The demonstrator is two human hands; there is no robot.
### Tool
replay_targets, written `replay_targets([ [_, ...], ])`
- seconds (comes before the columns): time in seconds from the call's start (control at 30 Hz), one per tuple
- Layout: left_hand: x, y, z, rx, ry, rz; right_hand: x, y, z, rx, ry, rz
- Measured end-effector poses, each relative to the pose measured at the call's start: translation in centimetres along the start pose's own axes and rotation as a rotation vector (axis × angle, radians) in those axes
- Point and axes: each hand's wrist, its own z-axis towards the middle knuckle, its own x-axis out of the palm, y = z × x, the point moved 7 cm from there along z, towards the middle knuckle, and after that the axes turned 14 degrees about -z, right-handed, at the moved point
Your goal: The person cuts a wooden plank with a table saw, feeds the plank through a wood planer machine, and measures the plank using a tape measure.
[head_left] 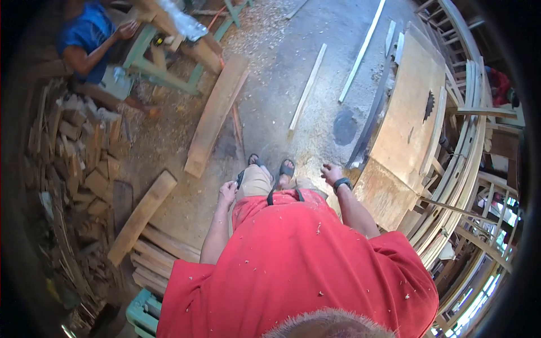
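My left hand [227, 193] hangs beside my left thigh, its fingers curled together; what is in it, if anything, is too small to make out. My right hand [331, 174], with a dark band on the wrist, hangs to the right of my legs. Its fingers are bent but apart, and nothing shows in them. Ahead and to the left, a thick wooden plank [217, 115] lies on a slant. The edge of a plywood panel [389, 188] is to the right of my right hand. Neither hand touches the wood.
A person in blue [89, 36] sits at the upper left beside a green wooden frame [163, 74]. Scrap wood [84, 169] is heaped at the left, near a loose board [142, 217]. Thin strips [309, 87] lie ahead on the shaving-strewn floor [276, 62]. Long bent timbers [470, 152] line the right.
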Motion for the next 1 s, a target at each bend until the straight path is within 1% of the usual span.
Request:
replay_targets([
  [0.07, 1.0, -2.5, 2.3, 0.007, 0.033, 0.014, -1.1, 0.9, 0.1, 0.047, 0.004, -0.027],
  [0.13, 1.6, -4.0, 4.8, 0.009, 0.062, 0.028, -1.5, 1.0, 0.6, 0.035, -0.029, 0.016],
  [0.2, 2.1, -4.8, 8.4, -0.01, 0.063, -0.009, -1.7, 0.4, 1.6, 0.124, 0.009, -0.016],
  [0.27, 3.2, -6.9, 11.6, -0.009, 0.1, 0.027, -2.9, 1.0, 2.6, 0.053, -0.085, -0.128],
  [0.3, 3.3, -8.1, 12.8, -0.026, 0.123, 0.062, -2.7, -0.7, 4.4, 0.116, -0.053, -0.162],
  [0.33, 3.4, -9.6, 14.1, -0.024, 0.12, 0.059, -3.6, 0.2, 4.3, 0.173, -0.049, -0.125],
  [0.4, 3.2, -13.6, 16.3, 0.15, 0.038, 0.259, -5.2, 2.6, 3.9, 0.275, -0.018, 0.041],
  [0.43, 3.4, -15.2, 17.4, 0.141, 0.035, 0.181, -6.4, 4.5, 4.0, 0.268, -0.02, 0.032],
  [0.47, 3.7, -17.3, 18.8, 0.15, 0.033, 0.168, -7.7, 6.5, 4.3, 0.271, -0.04, 0.015],
  [0.53, 4.8, -20.5, 21.3, 0.028, 0.097, -0.028, -9.4, 8.8, 6.6, 0.276, -0.068, -0.001],
  [0.57, 5.0, -23.1, 21.6, 0.073, 0.089, -0.066, -10.3, 9.8, 8.4, 0.218, -0.104, -0.082],
  [0.6, 5.1, -25.6, 21.8, 0.074, 0.09, -0.067, -10.9, 10.9, 10.0, 0.16, -0.138, -0.16],
  [0.63, 5.0, -27.6, 22.2, 0.112, 0.087, -0.075, -11.3, 12.9, 10.7, 0.196, -0.091, -0.073],
  [0.67, 4.9, -29.7, 22.5, 0.155, 0.084, -0.085, -12.0, 15.1, 11.1, 0.196, -0.093, -0.07],
  [0.7, 4.8, -30.5, 23.3, 0.167, 0.081, -0.138, -12.9, 17.8, 11.2, 0.175, -0.101, -0.009],
  [0.77, 4.6, -31.7, 24.3, 0.145, 0.064, -0.141, -14.0, 21.7, 12.1, 0.123, -0.094, 0.064],
  [0.87, 4.3, -30.7, 26.1, 0.091, 0.039, -0.145, -14.6, 24.4, 14.6, 0.067, -0.052, 0.034],
  [0.9, 3.5, -29.5, 27.0, 0.063, 0.027, -0.148, -14.8, 24.6, 15.6, 0.045, -0.078, 0.016],
  [0.93, 2.7, -28.3, 27.6, 0.065, -0.01, -0.164, -15.1, 24.1, 16.9, -0.034, -0.187, -0.089],
  [0.97, 2.7, -27.1, 28.2, 0.041, 0.031, -0.065, -16.2, 25.7, 16.6, -0.046, -0.233, -0.222],
  [1.0, 2.6, -26.6, 28.4, 0.018, 0.063, 0.025, -15.8, 23.6, 18.6, -0.063, -0.298, -0.148],
])
